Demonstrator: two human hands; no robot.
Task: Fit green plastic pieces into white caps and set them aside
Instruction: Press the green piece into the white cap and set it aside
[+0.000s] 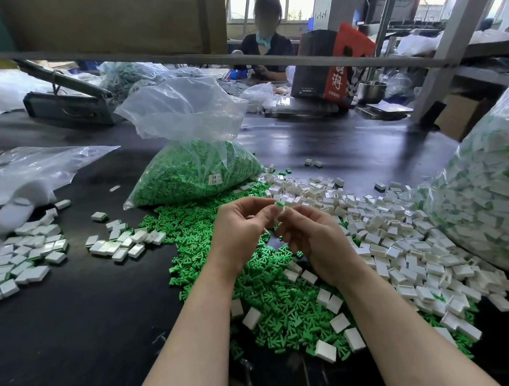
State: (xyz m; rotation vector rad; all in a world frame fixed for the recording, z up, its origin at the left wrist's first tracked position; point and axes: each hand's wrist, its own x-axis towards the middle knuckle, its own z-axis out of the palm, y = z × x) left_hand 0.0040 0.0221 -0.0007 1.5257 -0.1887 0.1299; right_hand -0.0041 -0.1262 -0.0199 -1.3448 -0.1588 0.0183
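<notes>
My left hand (243,226) and my right hand (313,237) meet above the dark table, fingertips together. Between them they pinch a small white cap with a green piece (280,206) at its top; which hand holds which part is hard to tell. A spread of loose green plastic pieces (272,300) lies under my wrists. Loose white caps (401,243) are heaped to the right. Assembled caps (26,263) lie in a group at the left, with a smaller cluster (124,244) nearer the middle.
An open clear bag of green pieces (191,167) stands behind my hands. A big clear bag of caps (489,206) fills the right edge. Flat plastic bags (29,175) lie at the left. A person (266,38) sits across the table, behind a metal bar (238,60).
</notes>
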